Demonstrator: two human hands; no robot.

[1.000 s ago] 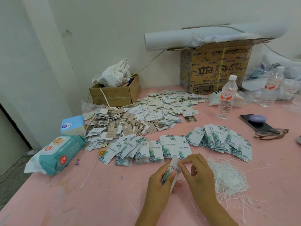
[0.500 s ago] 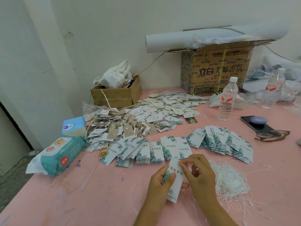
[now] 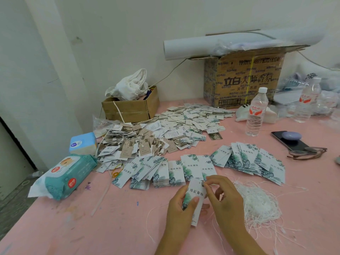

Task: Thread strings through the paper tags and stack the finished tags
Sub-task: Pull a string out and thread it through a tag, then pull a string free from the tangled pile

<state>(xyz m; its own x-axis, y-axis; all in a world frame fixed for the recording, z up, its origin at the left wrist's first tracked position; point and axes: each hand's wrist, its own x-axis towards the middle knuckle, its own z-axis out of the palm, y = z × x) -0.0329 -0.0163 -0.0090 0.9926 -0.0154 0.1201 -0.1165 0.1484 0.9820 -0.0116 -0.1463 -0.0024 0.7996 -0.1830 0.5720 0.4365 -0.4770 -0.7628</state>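
Observation:
My left hand point(image 3: 179, 208) grips a white paper tag point(image 3: 195, 195) with a green leaf print, held upright over the pink table near the front. My right hand point(image 3: 223, 196) pinches at the tag's top right corner, where a thin white string seems to meet it. A tangle of white strings point(image 3: 257, 203) lies just right of my hands. Rows of leaf-print tags point(image 3: 250, 161) fan out behind my hands, and a big loose heap of tags point(image 3: 184, 124) spreads farther back.
A wet-wipe pack point(image 3: 68, 175) and a blue tissue box point(image 3: 82, 143) sit at the left edge. At the back stand a small cardboard box point(image 3: 132, 107), a large carton point(image 3: 244, 78) and water bottles point(image 3: 256, 112). Right side holds a phone point(image 3: 288, 141) and glasses point(image 3: 307, 152).
The tag has turned from edge-on to facing me and unfolded downward. My right fingers stayed pinched at its top corner while both hands shifted slightly.

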